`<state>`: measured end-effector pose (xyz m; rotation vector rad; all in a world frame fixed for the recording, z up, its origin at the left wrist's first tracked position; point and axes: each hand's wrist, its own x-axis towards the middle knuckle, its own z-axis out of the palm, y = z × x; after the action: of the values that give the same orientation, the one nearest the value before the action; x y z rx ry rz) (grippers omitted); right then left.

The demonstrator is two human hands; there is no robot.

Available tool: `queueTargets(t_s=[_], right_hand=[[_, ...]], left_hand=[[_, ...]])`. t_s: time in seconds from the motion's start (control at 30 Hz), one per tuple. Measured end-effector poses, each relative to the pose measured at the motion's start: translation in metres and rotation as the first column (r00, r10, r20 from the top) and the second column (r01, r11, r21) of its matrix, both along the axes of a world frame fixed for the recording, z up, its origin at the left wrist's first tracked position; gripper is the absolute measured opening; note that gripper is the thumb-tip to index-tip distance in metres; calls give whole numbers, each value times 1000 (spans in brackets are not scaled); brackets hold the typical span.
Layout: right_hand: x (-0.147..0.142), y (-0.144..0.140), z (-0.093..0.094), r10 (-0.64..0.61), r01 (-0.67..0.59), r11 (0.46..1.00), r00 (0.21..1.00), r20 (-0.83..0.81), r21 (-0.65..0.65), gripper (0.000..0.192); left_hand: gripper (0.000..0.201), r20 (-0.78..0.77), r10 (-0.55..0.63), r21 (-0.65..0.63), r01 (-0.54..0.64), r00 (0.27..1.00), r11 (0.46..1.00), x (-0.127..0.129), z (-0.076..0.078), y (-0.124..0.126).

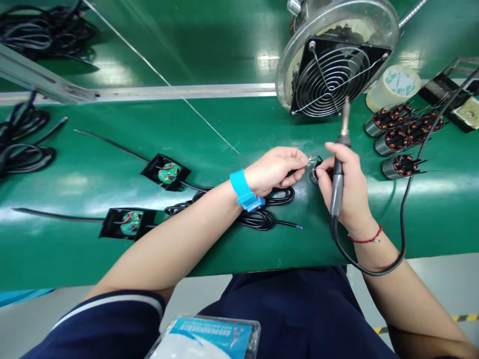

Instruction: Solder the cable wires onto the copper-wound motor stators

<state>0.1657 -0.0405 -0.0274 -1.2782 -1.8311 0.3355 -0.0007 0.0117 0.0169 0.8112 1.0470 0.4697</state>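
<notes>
My left hand (279, 169) pinches the end of a black cable, whose thin coloured wires (311, 160) stick out past the fingertips. A soldering iron (337, 187) rests in my right hand (350, 192), its metal tip pointing up and away from the wires. The thumb and fingers of that same hand also hold a small round metal part (313, 175), mostly hidden, which looks like one of the motor parts to the right. The wire ends are close beside this part; whether they touch it, I cannot tell. Coiled black cable (258, 219) lies under my left wrist.
A fan with a wire guard (329, 82) stands ahead. To the right are several cylindrical motor parts with copper windings (398, 167) and a tape roll (396, 87). Two black housings with green circuit boards (166, 172) lie left. The iron's cord (403, 219) loops over my right forearm.
</notes>
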Motion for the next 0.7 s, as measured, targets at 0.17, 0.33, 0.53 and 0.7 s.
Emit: queueTargets(t_s=[0.17,0.33,0.53,0.7], right_hand=[[-6,5,-5,-131,125,990,986,-107,-61,50],[-2,-2,1,-96,90,994,990,-108,-59,50],[-7,-2,0,-162,162,987,987,-19,-22,52],[-2,-7,11,-143,144,989,990,15,-29,52]], left_hand=[[28,58,-22,-8,23,998,1000,-1,-3,-3],[26,59,-73,8,73,996,997,1,-5,-8],[25,59,-81,-3,82,995,997,5,-4,-14],[24,63,-80,14,79,995,997,5,-5,-16]])
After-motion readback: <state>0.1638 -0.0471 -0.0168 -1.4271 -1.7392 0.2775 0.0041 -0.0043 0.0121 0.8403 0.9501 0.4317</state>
